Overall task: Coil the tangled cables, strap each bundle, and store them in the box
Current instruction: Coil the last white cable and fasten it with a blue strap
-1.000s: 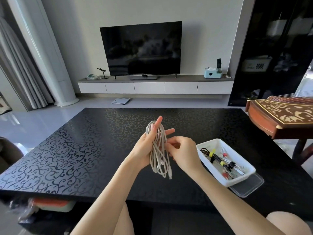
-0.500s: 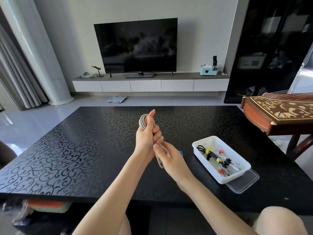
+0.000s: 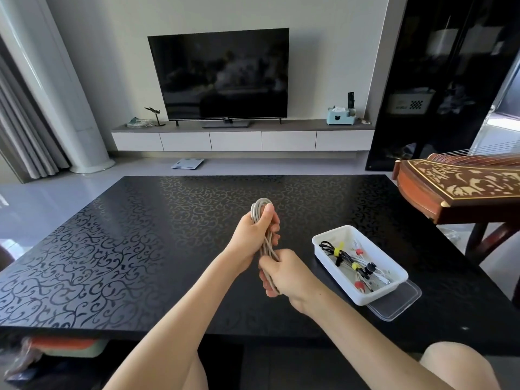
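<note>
Cable: grey coil, gathered into a long narrow hank of several loops, hanging in the air above the black patterned surface, not touching it.
Left hand: left hand is gripping the upper part of the coil, fingers curling round the strands and thumb lying up along them; the top loop is poking out above the fist.
Right hand: right hand is closing round the lower end of the coil, just below the left hand, the two almost touching. The plugs are hidden in the fist, so I cannot tell where they sit.
Long axis: running from the right hand up and away to the left hand, roughly upright.
Look: matte pale grey, round and flexible; the loops are lying slightly uneven between the hands.
Strap: none showing on this coil; whether the right hand is hiding one, I cannot tell.
Box: white box is sitting on the surface to the right of both hands and nearer the right hand, its length running diagonally from far-left to near-right. A clear lid is lying under it, sticking out at the near-right corner.
In box: strapped bundles, black and white cables with yellow straps.
Step, judged: securing this coil; storing not yet done.
Next, judged: the coil is heading right, and the upright hank needs laying down along the box's length.
</note>
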`<state>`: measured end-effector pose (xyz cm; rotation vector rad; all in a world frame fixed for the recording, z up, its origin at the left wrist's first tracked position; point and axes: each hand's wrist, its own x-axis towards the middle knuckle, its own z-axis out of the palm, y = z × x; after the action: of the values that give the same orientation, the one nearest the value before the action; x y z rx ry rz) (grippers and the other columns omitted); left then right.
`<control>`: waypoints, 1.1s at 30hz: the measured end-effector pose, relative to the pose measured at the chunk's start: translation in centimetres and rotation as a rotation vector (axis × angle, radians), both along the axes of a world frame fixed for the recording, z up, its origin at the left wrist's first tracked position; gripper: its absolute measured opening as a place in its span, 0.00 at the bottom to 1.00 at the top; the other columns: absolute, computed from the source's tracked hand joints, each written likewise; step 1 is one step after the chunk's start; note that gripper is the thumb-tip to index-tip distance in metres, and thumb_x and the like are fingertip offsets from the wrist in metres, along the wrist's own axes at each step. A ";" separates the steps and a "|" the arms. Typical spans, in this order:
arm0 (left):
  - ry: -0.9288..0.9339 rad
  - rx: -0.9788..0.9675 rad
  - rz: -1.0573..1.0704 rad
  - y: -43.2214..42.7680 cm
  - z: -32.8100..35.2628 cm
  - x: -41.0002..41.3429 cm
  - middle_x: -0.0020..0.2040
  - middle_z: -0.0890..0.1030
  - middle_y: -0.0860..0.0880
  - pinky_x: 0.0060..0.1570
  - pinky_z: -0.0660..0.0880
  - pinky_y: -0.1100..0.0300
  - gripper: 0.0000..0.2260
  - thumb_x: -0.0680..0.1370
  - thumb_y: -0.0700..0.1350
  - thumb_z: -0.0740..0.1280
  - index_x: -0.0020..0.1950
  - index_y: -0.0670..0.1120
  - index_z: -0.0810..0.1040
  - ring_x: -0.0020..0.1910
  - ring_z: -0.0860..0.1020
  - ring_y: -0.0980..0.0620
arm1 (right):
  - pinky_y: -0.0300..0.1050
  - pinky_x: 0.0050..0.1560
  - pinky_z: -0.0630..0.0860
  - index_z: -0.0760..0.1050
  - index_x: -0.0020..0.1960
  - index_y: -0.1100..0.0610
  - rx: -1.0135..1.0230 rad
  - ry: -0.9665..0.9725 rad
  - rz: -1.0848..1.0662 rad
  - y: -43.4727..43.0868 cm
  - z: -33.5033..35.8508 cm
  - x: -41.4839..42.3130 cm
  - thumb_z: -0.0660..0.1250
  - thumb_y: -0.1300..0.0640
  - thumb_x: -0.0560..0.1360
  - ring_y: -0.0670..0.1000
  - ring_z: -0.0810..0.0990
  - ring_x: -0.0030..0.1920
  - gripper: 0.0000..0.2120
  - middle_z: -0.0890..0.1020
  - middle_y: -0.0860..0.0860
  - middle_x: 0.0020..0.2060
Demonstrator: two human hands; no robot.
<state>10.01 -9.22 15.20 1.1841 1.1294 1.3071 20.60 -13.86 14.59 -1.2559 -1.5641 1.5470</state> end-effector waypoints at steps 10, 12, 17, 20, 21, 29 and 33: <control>-0.473 -0.367 -0.353 -1.6 -2.6 -3.0 0.64 0.76 0.38 0.61 0.72 0.46 0.37 0.72 0.66 0.54 0.73 0.42 0.63 0.62 0.77 0.41 | 0.35 0.22 0.60 0.67 0.35 0.58 -0.433 0.704 0.078 1.8 0.9 2.1 0.55 0.64 0.77 0.44 0.62 0.22 0.12 0.66 0.49 0.25; -0.331 -0.378 -0.435 -1.9 -2.5 -2.4 0.62 0.79 0.41 0.60 0.74 0.51 0.38 0.73 0.68 0.49 0.71 0.40 0.66 0.62 0.77 0.44 | 0.35 0.22 0.60 0.69 0.34 0.58 -0.521 0.721 0.140 1.5 0.7 1.8 0.56 0.63 0.76 0.43 0.64 0.22 0.13 0.66 0.49 0.25; -0.516 -0.306 -0.425 -1.9 -2.4 -1.1 0.60 0.80 0.41 0.55 0.76 0.55 0.32 0.81 0.61 0.43 0.65 0.37 0.69 0.63 0.76 0.44 | 0.35 0.19 0.61 0.70 0.33 0.60 -0.753 0.810 0.154 1.2 -0.5 1.9 0.62 0.61 0.72 0.43 0.65 0.21 0.09 0.66 0.49 0.25; -0.584 -0.349 -0.311 -1.5 -2.7 -0.2 0.38 0.81 0.47 0.48 0.78 0.54 0.27 0.81 0.60 0.48 0.55 0.38 0.74 0.48 0.82 0.44 | 0.35 0.19 0.63 0.73 0.33 0.61 -0.839 0.859 0.119 1.5 -1.3 2.1 0.64 0.59 0.71 0.44 0.67 0.21 0.10 0.68 0.49 0.24; -0.574 -0.371 -0.259 -1.2 -2.6 0.1 0.32 0.77 0.49 0.45 0.79 0.54 0.24 0.81 0.59 0.50 0.51 0.39 0.74 0.40 0.82 0.46 | 0.35 0.19 0.64 0.74 0.33 0.62 -0.842 0.844 0.099 1.6 -1.8 2.1 0.65 0.58 0.71 0.44 0.67 0.21 0.10 0.69 0.50 0.25; -0.478 -0.469 -0.049 0.7 -4.4 0.6 0.24 0.63 0.54 0.34 0.67 0.62 0.19 0.81 0.58 0.56 0.41 0.44 0.72 0.21 0.63 0.57 | 0.44 0.38 0.79 0.79 0.45 0.64 -0.671 0.567 0.033 2.8 -4.7 1.4 0.67 0.55 0.75 0.51 0.80 0.35 0.11 0.80 0.57 0.35; -0.300 -0.393 0.015 2.6 -4.8 -0.4 0.23 0.64 0.55 0.30 0.67 0.62 0.20 0.81 0.57 0.54 0.39 0.44 0.72 0.20 0.62 0.58 | 0.58 0.58 0.76 0.75 0.58 0.64 -0.582 0.468 0.210 4.6 -5.0 3.4 0.65 0.58 0.78 0.61 0.80 0.56 0.12 0.79 0.64 0.54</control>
<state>9.57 -6.66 10.44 0.6684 1.1087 1.1598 23.98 -9.29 9.64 -0.9130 -0.9973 2.3406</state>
